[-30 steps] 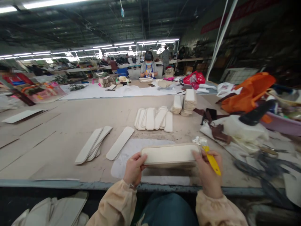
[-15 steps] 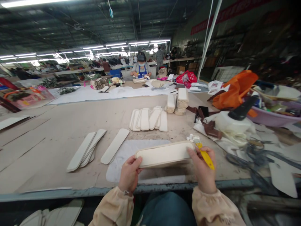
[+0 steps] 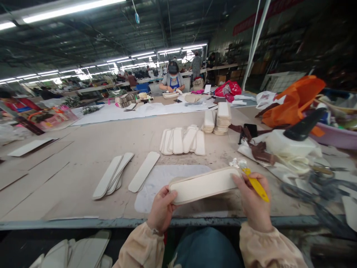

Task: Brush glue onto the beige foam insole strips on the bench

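I hold a long cream oval-ended panel (image 3: 203, 185) just above the table's front edge, one end in each hand. My left hand (image 3: 161, 208) is closed on its left end. My right hand (image 3: 252, 201) pinches its right end and also grips a yellow-handled brush (image 3: 258, 186), whose white, glue-caked tip (image 3: 237, 163) points up and away from me. Under the panel lies a pale work mat (image 3: 156, 182) on the brown table (image 3: 83, 149).
Loose cream strips (image 3: 111, 175) lie to the left, a fanned row (image 3: 182, 140) and two stacks (image 3: 220, 120) farther back. At right: a glue bottle with black nozzle (image 3: 295, 137), orange bag (image 3: 290, 102), scissors (image 3: 320, 182), brown straps (image 3: 258, 150). A co-worker (image 3: 173, 79) sits at the table's far end.
The panel has tilted, its right end now higher than its left, while both hands keep hold of it. The view has shifted slightly.
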Tool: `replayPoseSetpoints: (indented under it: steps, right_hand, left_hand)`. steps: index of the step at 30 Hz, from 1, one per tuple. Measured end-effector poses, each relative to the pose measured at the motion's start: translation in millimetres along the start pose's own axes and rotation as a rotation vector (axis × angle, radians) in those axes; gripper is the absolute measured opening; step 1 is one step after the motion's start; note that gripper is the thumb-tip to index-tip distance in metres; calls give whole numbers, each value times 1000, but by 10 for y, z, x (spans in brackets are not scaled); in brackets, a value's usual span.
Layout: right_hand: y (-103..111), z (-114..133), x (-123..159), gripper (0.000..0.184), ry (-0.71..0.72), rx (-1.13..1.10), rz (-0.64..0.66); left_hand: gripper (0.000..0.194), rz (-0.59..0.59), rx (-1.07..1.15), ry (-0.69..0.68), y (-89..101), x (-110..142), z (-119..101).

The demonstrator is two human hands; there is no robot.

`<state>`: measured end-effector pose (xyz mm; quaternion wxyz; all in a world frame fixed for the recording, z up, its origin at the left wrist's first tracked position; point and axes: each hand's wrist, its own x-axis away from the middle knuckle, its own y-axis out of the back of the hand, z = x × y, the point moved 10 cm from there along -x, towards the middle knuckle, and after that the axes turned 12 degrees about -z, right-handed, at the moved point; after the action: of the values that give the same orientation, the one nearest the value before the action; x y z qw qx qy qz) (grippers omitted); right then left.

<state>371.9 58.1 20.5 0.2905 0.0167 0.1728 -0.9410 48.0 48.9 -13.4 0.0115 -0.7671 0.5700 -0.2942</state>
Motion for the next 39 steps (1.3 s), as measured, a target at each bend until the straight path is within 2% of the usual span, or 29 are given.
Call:
replayPoseSetpoints:
  steps: [3,6,8,9,13,16,19,21,23,28,31,35,39]
  right_hand:
    - [-46,-2,-8,49,-47,-74,60]
    - [-126,-29,25,50,-114,-101,136]
    - [-185,-37,67,50,-142,-105,186]
    - [-210,-36,90,50,-151,-111,208]
    - [-298,-18,213,51,-191,-139,301]
    - [-362,-17,343,53,-222,-102,398]
    - [-371,7,421,58,-141,61,434]
    - [-361,48,431,59,-45,170,416]
    - [-362,67,425,57,-11,192,396]
    - [-341,5,333,53,-157,-31,350]
    - [-237,-4,237,51,-137,-18,282]
    - [-162,-58,193,49,-110,15,260]
    - [-192,-136,258,48,-115,17,304]
  left_hand:
    - [52,245,-89,194,-154,222,154]
    - [62,531,-183,414,-291,551,433]
    - [64,642,-233,492,-333,717,633]
    - [62,658,-257,508,-341,761,734]
    - [46,527,-290,454,-366,731,993]
    - [49,413,-253,397,-417,656,1006]
    - [54,364,-213,366,-464,592,970]
    - [54,354,-215,364,-464,568,972]
    - [54,351,-232,366,-439,563,994]
    - [54,404,-270,375,-357,619,1056]
    - [57,489,-272,399,-349,660,1052]
    - [65,566,-244,311,-396,619,833]
    - [61,490,-396,204,-314,514,660]
